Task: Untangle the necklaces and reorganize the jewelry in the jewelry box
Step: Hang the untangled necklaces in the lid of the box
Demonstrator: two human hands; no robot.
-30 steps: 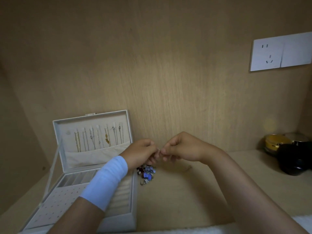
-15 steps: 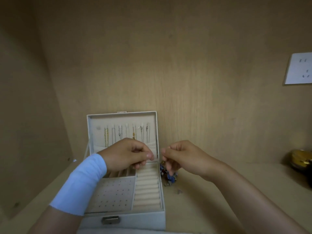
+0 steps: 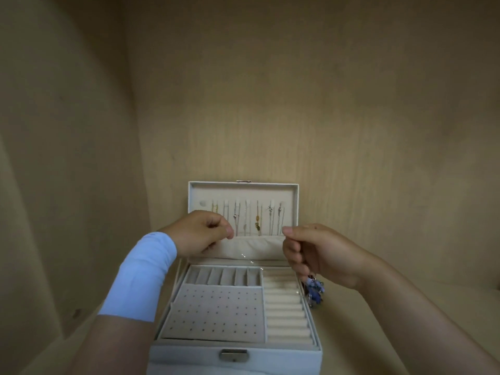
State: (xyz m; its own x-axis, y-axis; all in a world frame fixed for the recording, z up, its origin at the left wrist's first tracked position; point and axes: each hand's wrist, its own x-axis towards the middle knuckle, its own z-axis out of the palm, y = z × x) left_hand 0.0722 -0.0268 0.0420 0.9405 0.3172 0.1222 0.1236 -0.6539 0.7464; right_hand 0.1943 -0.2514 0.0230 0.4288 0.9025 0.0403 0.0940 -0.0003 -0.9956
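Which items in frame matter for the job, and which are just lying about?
Job:
box
hung necklaces in its lid
thin chain, only glints showing, pinched between left hand and right hand
blue bead cluster beside the box

Lying about:
wrist sleeve
shelf
wood wall

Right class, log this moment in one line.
left hand, right hand: pinch thin chain | jewelry box: open | blue beads: beside box
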